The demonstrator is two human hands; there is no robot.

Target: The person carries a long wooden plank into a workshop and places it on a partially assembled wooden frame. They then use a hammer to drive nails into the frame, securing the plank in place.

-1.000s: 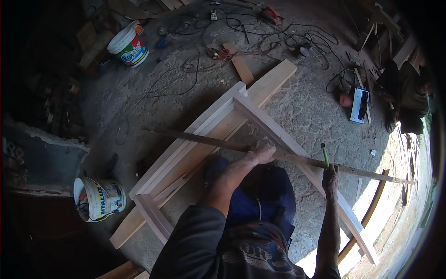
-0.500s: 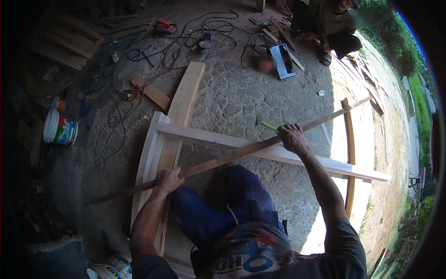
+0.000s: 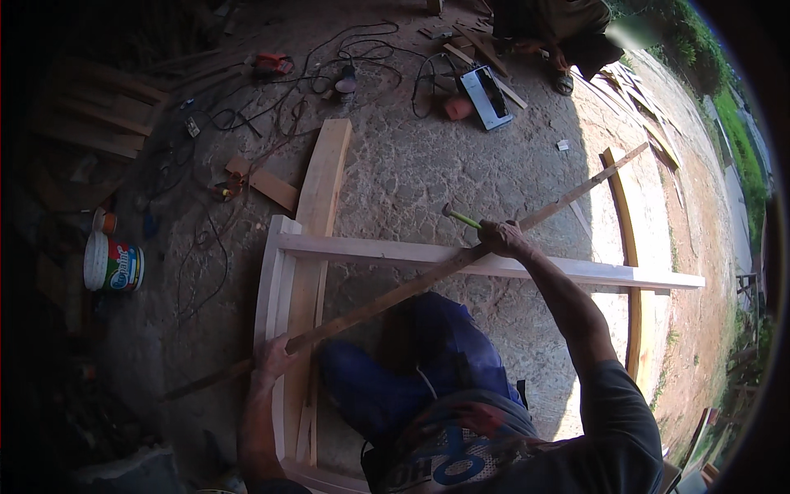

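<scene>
A long, thin wooden strip slants across the frame in front of me, from low left to high right. My left hand is closed on its lower part, over the pale left beam of the wooden frame. Farther up, my right hand grips the strip together with a hammer, whose green handle and small head stick out to the left. Beneath the strip runs a pale crossbeam, joined to the left beam and lying over a timber at the right.
Past the frame lie a silver-sided power tool, a red tool and tangled cords. A paint bucket stands at the left near a scrap board. Another person sits at the far right by loose wood strips.
My left hand has shifted down and left along with the strip's lower end. My right hand has moved slightly left, and the hammer's head now shows. The view has shifted.
</scene>
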